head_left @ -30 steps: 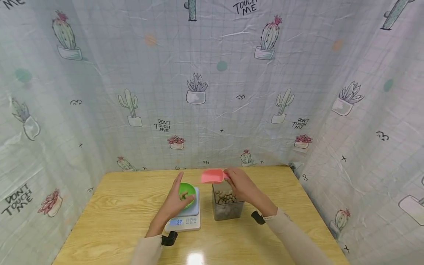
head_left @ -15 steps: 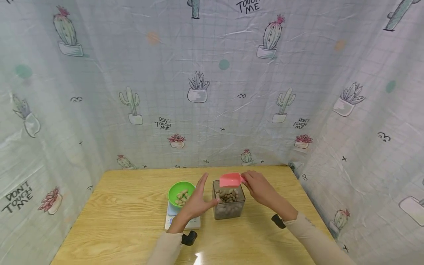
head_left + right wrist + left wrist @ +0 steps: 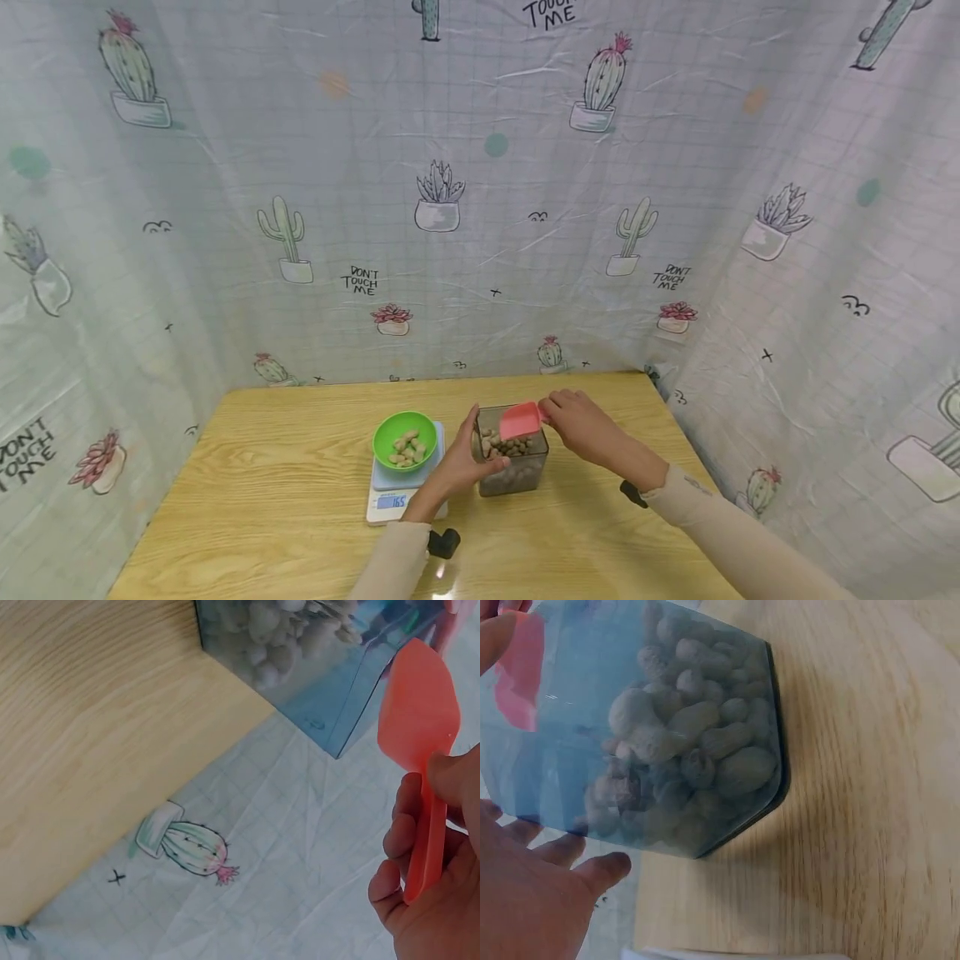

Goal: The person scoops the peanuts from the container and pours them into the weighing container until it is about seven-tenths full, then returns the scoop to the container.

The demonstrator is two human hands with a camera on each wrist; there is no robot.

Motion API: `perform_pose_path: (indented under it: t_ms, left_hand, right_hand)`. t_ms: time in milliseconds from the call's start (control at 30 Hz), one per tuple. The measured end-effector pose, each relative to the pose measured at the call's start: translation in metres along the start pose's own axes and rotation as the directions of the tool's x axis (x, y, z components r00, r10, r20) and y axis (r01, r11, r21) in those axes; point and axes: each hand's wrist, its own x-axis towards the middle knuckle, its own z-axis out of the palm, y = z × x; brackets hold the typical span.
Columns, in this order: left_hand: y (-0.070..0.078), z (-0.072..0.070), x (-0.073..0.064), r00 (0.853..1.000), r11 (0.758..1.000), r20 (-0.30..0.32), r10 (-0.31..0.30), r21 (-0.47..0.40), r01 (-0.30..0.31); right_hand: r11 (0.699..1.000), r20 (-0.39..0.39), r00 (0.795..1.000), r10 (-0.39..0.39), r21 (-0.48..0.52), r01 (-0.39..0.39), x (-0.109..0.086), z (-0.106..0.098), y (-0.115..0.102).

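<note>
A pink scoop (image 3: 521,421) tilts down into the mouth of a smoky clear container (image 3: 525,482), above the unshelled peanuts (image 3: 516,448) inside. My right hand (image 3: 587,427) grips its handle; the right wrist view shows the fingers and thumb wrapped around the scoop (image 3: 418,712). At the container's left front corner is my left hand (image 3: 463,468), thumb across the front and straight fingers along the left side. In the left wrist view several fingertips (image 3: 566,847) touch or nearly touch the clear wall.
Left of the container, a green bowl (image 3: 386,435) with some peanuts stands on a white kitchen scale (image 3: 382,512) reading 165. The wooden table (image 3: 285,475) ends at a cactus-print curtain (image 3: 480,333) on the back and sides.
My left hand has moved right, from beside the green bowl to the container. The right hand has carried the scoop right and lowered it into the container's mouth. The bowl is uncovered.
</note>
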Motion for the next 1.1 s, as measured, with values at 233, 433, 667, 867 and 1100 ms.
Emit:
perform_pose_path:
  t_ms: [233,433,667,867,1100]
  left_hand:
    - [0.0,0.001,0.003,1.0,1.0,0.024,-0.006,-0.001,0.006]
    - [0.003,-0.003,0.002,0.999,1.0,0.048,0.008,0.01,-0.009]
    - [0.003,-0.004,0.001,0.998,1.0,0.068,0.01,-0.002,-0.01]
    - [0.001,-0.009,0.002,0.998,1.0,0.049,0.026,0.01,-0.026]
    - [-0.001,-0.012,0.001,0.997,0.999,0.062,0.039,0.02,-0.041]
  right_hand:
    - [0.97,0.009,0.994,-0.11,-0.219,0.109,0.008,0.002,0.001]
    - [0.93,0.06,0.986,-0.154,-0.329,0.165,0.016,0.008,0.001]
    - [0.883,0.117,0.973,-0.201,-0.408,0.231,0.022,0.024,-0.004]
    - [0.898,0.107,0.974,-0.201,-0.377,0.227,0.033,0.035,-0.005]
    - [0.9,0.168,0.956,-0.242,-0.328,0.285,0.033,0.034,-0.005]
